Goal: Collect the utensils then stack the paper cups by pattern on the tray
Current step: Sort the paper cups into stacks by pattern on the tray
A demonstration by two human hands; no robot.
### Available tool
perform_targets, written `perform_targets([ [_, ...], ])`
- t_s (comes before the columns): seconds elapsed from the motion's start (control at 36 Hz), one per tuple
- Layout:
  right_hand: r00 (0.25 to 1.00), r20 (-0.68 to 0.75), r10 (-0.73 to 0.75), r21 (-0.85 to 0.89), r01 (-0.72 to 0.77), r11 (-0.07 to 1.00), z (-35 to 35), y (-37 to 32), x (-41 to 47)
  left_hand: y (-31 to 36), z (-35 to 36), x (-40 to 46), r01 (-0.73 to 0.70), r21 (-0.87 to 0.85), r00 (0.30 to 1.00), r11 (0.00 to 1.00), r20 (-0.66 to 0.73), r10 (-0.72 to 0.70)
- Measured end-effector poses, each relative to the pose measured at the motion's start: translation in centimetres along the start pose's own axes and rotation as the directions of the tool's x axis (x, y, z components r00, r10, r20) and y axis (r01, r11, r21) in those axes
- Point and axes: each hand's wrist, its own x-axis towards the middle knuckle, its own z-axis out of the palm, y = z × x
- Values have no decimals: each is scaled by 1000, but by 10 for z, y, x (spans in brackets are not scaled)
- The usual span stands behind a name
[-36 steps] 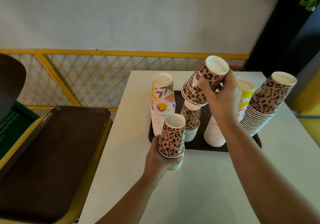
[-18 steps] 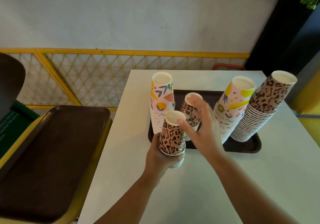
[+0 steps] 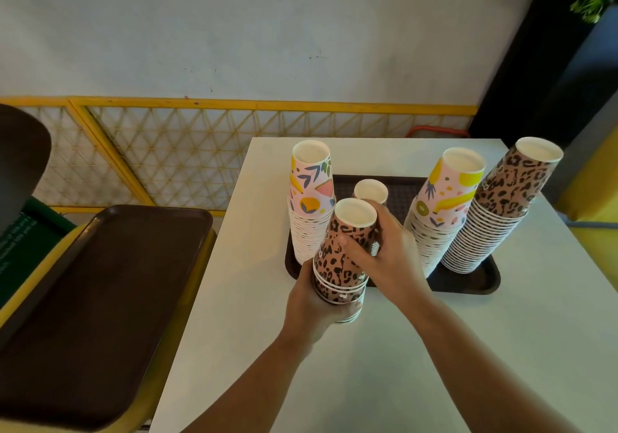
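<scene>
A dark tray [image 3: 475,280] on the white table carries upside-down cup stacks: a fruit-pattern stack [image 3: 309,205] at its left, a short leopard stack [image 3: 370,191] in the middle, a second fruit-pattern stack [image 3: 441,212] and a tall leopard stack [image 3: 501,208] at the right. In front of the tray my left hand [image 3: 309,302] grips the base of a small leopard cup stack [image 3: 344,252]. My right hand [image 3: 384,252] wraps round that same stack's upper part from the right. No utensils are in view.
The white table [image 3: 434,349] has free surface near me and on the right. A large empty brown tray [image 3: 93,292] sits on a yellow stand to the left. A yellow lattice fence [image 3: 187,151] runs behind, and a dark planter [image 3: 551,64] stands at the back right.
My right hand held a leopard cup above the tray, put it down and came back empty. It now grips the small leopard stack that my left hand keeps holding.
</scene>
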Motion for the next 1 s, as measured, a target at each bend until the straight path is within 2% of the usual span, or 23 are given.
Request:
perform_targets([
  [0.17,993,-105,-46,50,52,997,-15,-17,18,-5,-1,-1,8,28,1000,1000,-10,-8],
  [0.31,943,-328,-56,161,115,980,-36,-32,45,-5,-4,0,19,28,999,999,-26,-19],
  [0.42,883,-459,-97,62,141,988,-45,-32,64,-5,-6,2,21,37,999,999,-25,-20],
  [0.64,901,-427,-75,-125,23,992,-23,2,72,-6,-6,3,19,17,999,1000,-26,-19],
  [0.83,964,-267,3,-192,-57,980,-9,22,57,0,-5,5,24,0,1000,1000,-8,-24],
  [0.89,951,-308,-27,-189,-34,981,-9,19,50,1,-5,6,22,-4,1000,1000,-6,-22],
  [0.94,931,-349,-105,-149,55,987,-9,11,40,1,-4,6,17,-7,1000,1000,-6,-17],
  [1.0,933,-321,-165,-124,132,983,-7,5,25,1,-3,7,11,-9,1000,1000,-12,-11],
])
